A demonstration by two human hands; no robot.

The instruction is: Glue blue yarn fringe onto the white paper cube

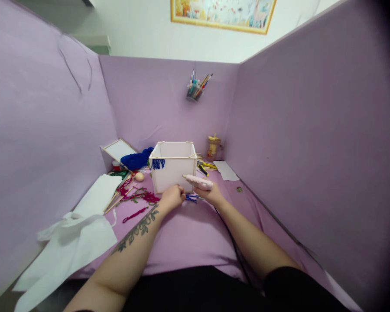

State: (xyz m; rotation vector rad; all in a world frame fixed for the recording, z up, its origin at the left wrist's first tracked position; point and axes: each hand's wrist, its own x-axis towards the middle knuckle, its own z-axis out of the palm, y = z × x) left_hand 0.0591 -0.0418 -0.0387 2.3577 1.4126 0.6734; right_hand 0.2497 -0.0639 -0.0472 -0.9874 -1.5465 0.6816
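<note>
A white box (172, 177) edged with thin wooden sticks stands upright and open-topped in front of me. Short blue yarn strands (157, 164) hang at the upper left of its front face. My right hand (212, 194) is wrapped round a pale hot glue gun (198, 182), its nozzle pointing left across the box's front face. Close to the box's lower front edge, my left hand (173, 197) has its fingers curled closed; what they hold, if anything, is hidden. Cut blue yarn pieces (191, 198) lie on the cloth between my hands.
Dark red yarn (144, 195), wooden sticks (118, 199) and a blue yarn bundle (136, 160) are on the left. White sheets (84, 229) cover the near left. Yellow-handled pliers (203, 168) and a white card (225, 170) lie right. Purple panels (169, 99) enclose the table.
</note>
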